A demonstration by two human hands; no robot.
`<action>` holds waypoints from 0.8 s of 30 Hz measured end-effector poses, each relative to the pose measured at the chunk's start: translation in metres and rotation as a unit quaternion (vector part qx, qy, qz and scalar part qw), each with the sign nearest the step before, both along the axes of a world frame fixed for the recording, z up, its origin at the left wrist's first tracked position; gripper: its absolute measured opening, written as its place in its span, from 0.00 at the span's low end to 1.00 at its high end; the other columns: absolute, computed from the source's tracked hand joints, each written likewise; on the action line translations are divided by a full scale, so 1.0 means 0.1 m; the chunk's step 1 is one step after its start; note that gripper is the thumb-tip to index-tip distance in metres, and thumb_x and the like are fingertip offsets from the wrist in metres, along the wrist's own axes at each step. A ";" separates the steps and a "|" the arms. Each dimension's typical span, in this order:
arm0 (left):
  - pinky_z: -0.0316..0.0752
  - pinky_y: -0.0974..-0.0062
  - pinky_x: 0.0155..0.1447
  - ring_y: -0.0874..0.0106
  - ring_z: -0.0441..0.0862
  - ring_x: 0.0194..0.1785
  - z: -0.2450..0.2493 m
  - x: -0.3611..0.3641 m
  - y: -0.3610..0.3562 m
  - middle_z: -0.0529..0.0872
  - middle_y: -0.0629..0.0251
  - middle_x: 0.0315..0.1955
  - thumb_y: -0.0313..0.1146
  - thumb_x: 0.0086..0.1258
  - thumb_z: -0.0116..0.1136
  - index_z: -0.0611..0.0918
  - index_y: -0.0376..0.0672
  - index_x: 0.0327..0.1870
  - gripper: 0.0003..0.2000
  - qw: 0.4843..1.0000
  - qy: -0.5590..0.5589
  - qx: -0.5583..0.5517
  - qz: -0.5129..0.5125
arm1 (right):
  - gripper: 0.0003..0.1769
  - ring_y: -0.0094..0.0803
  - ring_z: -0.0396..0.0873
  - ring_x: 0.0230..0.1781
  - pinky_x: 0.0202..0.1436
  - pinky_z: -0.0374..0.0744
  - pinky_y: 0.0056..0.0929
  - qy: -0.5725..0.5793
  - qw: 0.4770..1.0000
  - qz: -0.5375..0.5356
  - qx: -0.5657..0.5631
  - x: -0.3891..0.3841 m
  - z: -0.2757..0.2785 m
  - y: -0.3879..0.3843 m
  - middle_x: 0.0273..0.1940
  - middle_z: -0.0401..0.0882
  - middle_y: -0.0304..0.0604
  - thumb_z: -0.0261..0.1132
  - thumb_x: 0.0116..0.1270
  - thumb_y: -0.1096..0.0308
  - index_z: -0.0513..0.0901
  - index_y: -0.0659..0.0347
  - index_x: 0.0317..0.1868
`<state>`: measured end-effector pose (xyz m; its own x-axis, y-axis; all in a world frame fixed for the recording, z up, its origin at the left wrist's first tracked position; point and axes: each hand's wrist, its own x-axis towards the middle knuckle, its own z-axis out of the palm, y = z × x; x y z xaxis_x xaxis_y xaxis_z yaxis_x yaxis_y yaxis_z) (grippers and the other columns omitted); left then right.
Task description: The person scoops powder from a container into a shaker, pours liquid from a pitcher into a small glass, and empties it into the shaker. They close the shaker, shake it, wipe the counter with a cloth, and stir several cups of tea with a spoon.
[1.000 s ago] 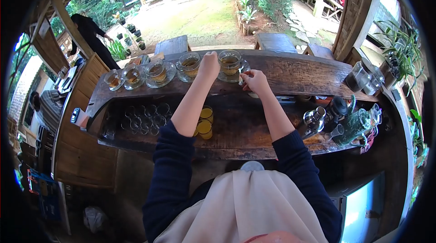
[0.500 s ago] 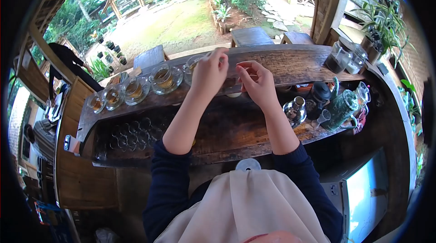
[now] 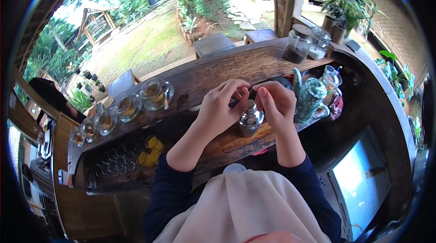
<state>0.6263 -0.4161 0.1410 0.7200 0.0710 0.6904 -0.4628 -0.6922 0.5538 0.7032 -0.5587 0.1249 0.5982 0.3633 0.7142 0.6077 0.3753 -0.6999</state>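
Observation:
My left hand (image 3: 222, 107) hovers above the lower wooden shelf, fingers curled with the tips bent inward. Close beside it, my right hand (image 3: 278, 104) has thumb and fingers pinched together. Whatever either hand holds, if anything, is too small or hidden to make out. Between and just below both hands stands a metal cocktail shaker (image 3: 251, 122), its top partly covered by fingers. A green speckled enamel pitcher (image 3: 311, 100) is right of my right hand. Left of my hands, several glass cups of amber drink stand along the upper counter; the nearest cup (image 3: 153, 92) sits on a saucer.
Two glass jars, one dark-filled (image 3: 298, 45) and one with white contents (image 3: 319, 45), stand at the counter's right end near a potted plant (image 3: 345, 4). Lower left hold upturned glasses (image 3: 111, 163) and yellow items (image 3: 151, 153). A person in dark clothes (image 3: 50, 98) stands far left.
The view has swung to the right. My hands have come from over the upper counter to above the shaker, closer together. The cups now appear farther left.

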 end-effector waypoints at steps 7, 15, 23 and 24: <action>0.76 0.79 0.36 0.72 0.82 0.40 -0.10 0.29 -0.59 0.83 0.62 0.38 0.20 0.57 0.62 0.80 0.40 0.44 0.13 0.998 -0.019 -0.028 -0.054 | 0.04 0.25 0.75 0.16 0.22 0.70 0.19 -0.117 0.989 -0.091 0.022 0.30 -0.07 -0.64 0.19 0.78 0.42 0.59 0.59 0.80 0.81 0.68 0.29; 0.73 0.79 0.40 0.71 0.80 0.43 -0.26 0.63 -1.01 0.82 0.61 0.41 0.21 0.57 0.62 0.79 0.39 0.43 0.12 0.997 0.019 -0.043 -0.064 | 0.05 0.30 0.75 0.15 0.18 0.70 0.22 -0.278 0.952 -0.122 0.026 0.92 -0.16 -1.36 0.21 0.79 0.43 0.61 0.55 0.75 0.81 0.67 0.30; 0.73 0.79 0.39 0.71 0.81 0.40 -0.48 0.70 -1.10 0.84 0.60 0.40 0.20 0.58 0.60 0.80 0.37 0.39 0.09 0.994 -0.009 -0.104 0.021 | 0.14 0.30 0.75 0.30 0.35 0.73 0.26 -0.352 0.876 -0.310 0.107 2.44 0.12 -1.90 0.34 0.78 0.46 0.58 0.59 0.80 0.76 0.68 0.47; 0.73 0.80 0.38 0.71 0.81 0.38 -0.51 0.67 -1.10 0.84 0.59 0.39 0.19 0.58 0.59 0.80 0.37 0.39 0.08 0.993 -0.009 -0.113 0.033 | 0.14 0.29 0.74 0.32 0.35 0.73 0.25 -0.348 0.864 -0.343 0.122 2.77 0.18 -1.92 0.36 0.78 0.44 0.59 0.60 0.80 0.76 0.67 0.48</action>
<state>0.6937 -0.5257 0.0905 0.6967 0.2718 0.6639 -0.4319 -0.5800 0.6906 0.9801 -0.7503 0.1431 0.0088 -0.1184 0.9929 0.9875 -0.1555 -0.0272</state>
